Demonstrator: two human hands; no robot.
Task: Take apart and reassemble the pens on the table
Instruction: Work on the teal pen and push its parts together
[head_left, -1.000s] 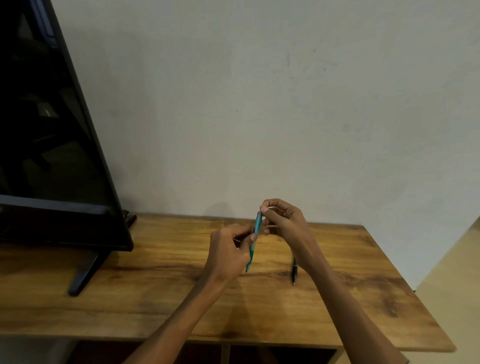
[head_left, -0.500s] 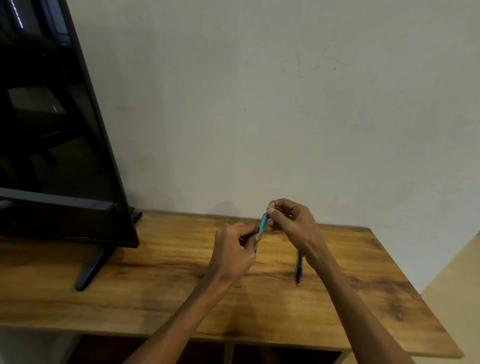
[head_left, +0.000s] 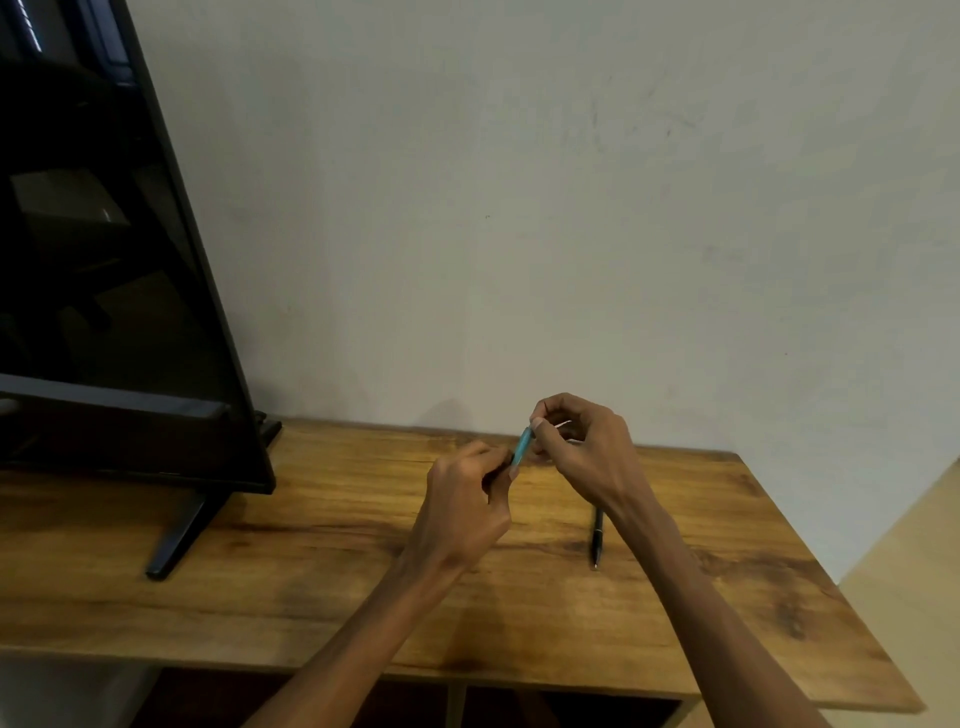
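A slim teal pen (head_left: 522, 446), held tilted above the wooden table (head_left: 311, 545), is pinched at its lower end by the left hand (head_left: 465, 512) and at its top by the right hand (head_left: 584, 457); it looks light, stiff and smooth, best gripped near each end to twist; the joint is hidden by fingers; a black pen (head_left: 598, 538) lies beside the right wrist, a dark screen (head_left: 104, 260) at left.

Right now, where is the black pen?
In the head view the black pen lies flat on the wooden table, right of centre, just beside the right forearm and below the right hand. Neither hand touches it.
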